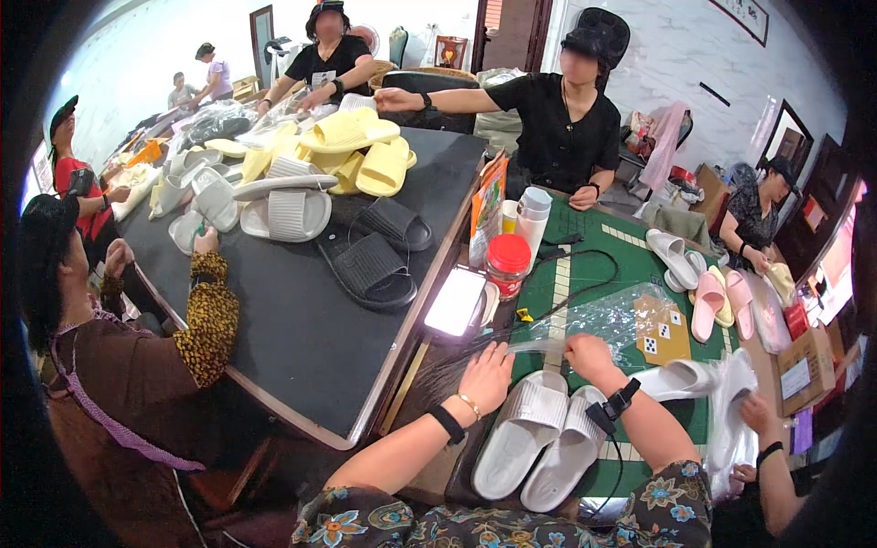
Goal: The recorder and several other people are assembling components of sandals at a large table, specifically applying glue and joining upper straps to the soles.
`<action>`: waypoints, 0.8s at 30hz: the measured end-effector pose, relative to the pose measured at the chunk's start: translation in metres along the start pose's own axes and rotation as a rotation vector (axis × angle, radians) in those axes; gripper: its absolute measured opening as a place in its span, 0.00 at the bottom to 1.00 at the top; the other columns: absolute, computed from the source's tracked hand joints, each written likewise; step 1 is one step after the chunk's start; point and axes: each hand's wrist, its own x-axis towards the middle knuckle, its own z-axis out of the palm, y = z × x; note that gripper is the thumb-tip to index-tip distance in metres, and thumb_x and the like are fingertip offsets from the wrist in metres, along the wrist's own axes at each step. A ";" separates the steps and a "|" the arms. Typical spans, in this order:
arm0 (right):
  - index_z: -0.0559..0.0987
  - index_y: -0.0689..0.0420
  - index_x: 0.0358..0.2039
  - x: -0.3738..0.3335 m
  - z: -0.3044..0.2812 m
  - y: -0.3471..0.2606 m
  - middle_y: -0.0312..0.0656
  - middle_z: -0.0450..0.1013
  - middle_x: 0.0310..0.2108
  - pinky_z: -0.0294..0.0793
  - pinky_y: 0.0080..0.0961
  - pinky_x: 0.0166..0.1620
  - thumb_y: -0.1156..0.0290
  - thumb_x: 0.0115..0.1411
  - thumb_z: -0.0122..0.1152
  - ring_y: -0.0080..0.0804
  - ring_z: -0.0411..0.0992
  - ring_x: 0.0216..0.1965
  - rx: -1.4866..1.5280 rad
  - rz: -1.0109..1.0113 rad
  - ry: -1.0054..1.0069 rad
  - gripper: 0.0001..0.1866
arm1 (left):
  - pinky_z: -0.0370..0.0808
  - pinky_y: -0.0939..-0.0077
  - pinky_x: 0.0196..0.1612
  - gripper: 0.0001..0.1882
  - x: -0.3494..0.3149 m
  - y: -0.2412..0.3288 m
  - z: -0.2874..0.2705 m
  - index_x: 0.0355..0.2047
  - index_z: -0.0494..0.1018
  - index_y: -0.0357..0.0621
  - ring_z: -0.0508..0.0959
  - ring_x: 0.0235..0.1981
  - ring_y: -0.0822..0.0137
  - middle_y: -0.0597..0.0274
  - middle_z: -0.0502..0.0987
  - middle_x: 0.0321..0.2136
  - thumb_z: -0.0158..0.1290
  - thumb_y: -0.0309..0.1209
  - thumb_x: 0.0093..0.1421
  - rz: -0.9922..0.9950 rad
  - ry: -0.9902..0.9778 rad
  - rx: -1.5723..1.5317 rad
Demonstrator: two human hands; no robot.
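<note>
My right hand (592, 358) is closed in a fist on a clear plastic bag (598, 320), which spreads over the green table in front of me. My left hand (486, 376) has its fingers bent over the near-left edge of the same plastic, beside a stack of thin clear film (448, 365). Between my forearms lies a pair of white slide slippers, the left slipper (519, 429) and the right slipper (565, 449) side by side with soles down. A strap with a black buckle circles my right wrist.
A phone with a bright screen (457, 303), a red-lidded jar (508, 265) and a white flask (533, 215) stand ahead. Yellow and grey slippers are heaped on the dark table (301, 320) at left. Co-workers sit around; one person's hand (756, 413) works close at my right.
</note>
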 end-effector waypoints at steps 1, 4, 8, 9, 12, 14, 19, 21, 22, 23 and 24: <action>0.79 0.56 0.26 0.000 0.000 0.000 0.48 0.75 0.27 0.74 0.45 0.36 0.68 0.50 0.59 0.49 0.75 0.33 -0.003 0.000 0.001 0.06 | 0.62 0.53 0.61 0.26 0.005 -0.004 0.006 0.55 0.64 0.39 0.60 0.62 0.51 0.49 0.63 0.59 0.54 0.31 0.56 0.025 -0.009 0.050; 0.79 0.57 0.27 0.000 0.000 -0.001 0.48 0.75 0.30 0.75 0.46 0.36 0.68 0.50 0.59 0.50 0.75 0.34 -0.009 0.003 0.027 0.07 | 0.59 0.52 0.63 0.27 0.015 -0.017 0.019 0.57 0.62 0.39 0.58 0.64 0.51 0.48 0.61 0.60 0.53 0.33 0.58 0.057 -0.018 0.130; 0.78 0.56 0.29 -0.002 0.000 0.001 0.49 0.74 0.31 0.75 0.46 0.36 0.67 0.52 0.59 0.51 0.75 0.34 0.007 0.022 0.031 0.07 | 0.56 0.52 0.64 0.31 0.022 -0.015 0.020 0.59 0.59 0.38 0.56 0.65 0.51 0.48 0.58 0.62 0.53 0.38 0.59 0.048 -0.070 0.112; 0.79 0.56 0.29 -0.002 0.001 0.002 0.49 0.74 0.31 0.75 0.46 0.37 0.67 0.52 0.58 0.51 0.75 0.34 -0.011 0.023 0.008 0.07 | 0.56 0.52 0.64 0.31 0.024 -0.013 0.017 0.59 0.59 0.38 0.56 0.65 0.51 0.48 0.58 0.62 0.53 0.38 0.59 0.050 -0.070 0.111; 0.79 0.55 0.29 -0.002 0.005 0.004 0.48 0.74 0.30 0.75 0.45 0.38 0.67 0.53 0.58 0.50 0.75 0.35 -0.016 0.026 0.009 0.07 | 0.54 0.52 0.65 0.34 0.026 -0.009 0.013 0.61 0.57 0.39 0.54 0.66 0.49 0.47 0.57 0.63 0.52 0.44 0.60 0.005 -0.159 0.082; 0.79 0.55 0.28 -0.001 0.004 0.002 0.48 0.74 0.30 0.75 0.45 0.38 0.67 0.53 0.58 0.50 0.75 0.35 0.016 0.031 0.028 0.06 | 0.53 0.51 0.66 0.36 0.025 -0.012 0.017 0.62 0.54 0.39 0.53 0.66 0.48 0.46 0.56 0.64 0.50 0.47 0.60 -0.027 -0.203 0.071; 0.80 0.55 0.28 -0.002 -0.010 -0.004 0.47 0.75 0.30 0.75 0.45 0.38 0.67 0.53 0.58 0.49 0.75 0.34 0.068 0.063 0.067 0.06 | 0.52 0.50 0.66 0.36 0.024 -0.014 0.019 0.63 0.54 0.39 0.52 0.67 0.48 0.45 0.54 0.65 0.49 0.48 0.61 -0.023 -0.202 0.062; 0.81 0.55 0.28 -0.002 -0.010 -0.004 0.46 0.76 0.31 0.75 0.44 0.38 0.68 0.53 0.57 0.48 0.75 0.34 0.118 0.071 0.097 0.07 | 0.52 0.49 0.66 0.36 0.025 -0.014 0.020 0.63 0.54 0.39 0.52 0.67 0.48 0.45 0.54 0.65 0.49 0.47 0.61 -0.024 -0.201 0.060; 0.81 0.55 0.28 -0.002 -0.009 -0.004 0.46 0.76 0.31 0.75 0.44 0.38 0.68 0.53 0.57 0.48 0.75 0.34 0.119 0.072 0.096 0.07 | 0.52 0.49 0.66 0.37 0.025 -0.015 0.020 0.63 0.53 0.39 0.52 0.67 0.48 0.46 0.54 0.65 0.49 0.47 0.61 -0.024 -0.202 0.063; 0.80 0.55 0.28 -0.002 -0.009 -0.002 0.46 0.76 0.31 0.75 0.43 0.38 0.68 0.53 0.57 0.48 0.75 0.34 0.157 0.065 0.122 0.07 | 0.52 0.49 0.66 0.37 0.025 -0.015 0.020 0.63 0.53 0.39 0.52 0.67 0.49 0.46 0.54 0.65 0.49 0.47 0.61 -0.023 -0.203 0.065; 0.80 0.55 0.28 -0.002 -0.008 -0.002 0.46 0.76 0.31 0.75 0.43 0.38 0.68 0.53 0.57 0.48 0.75 0.34 0.196 0.058 0.147 0.07 | 0.52 0.49 0.66 0.37 0.024 -0.015 0.020 0.63 0.53 0.39 0.52 0.67 0.49 0.46 0.54 0.65 0.49 0.47 0.61 -0.024 -0.205 0.066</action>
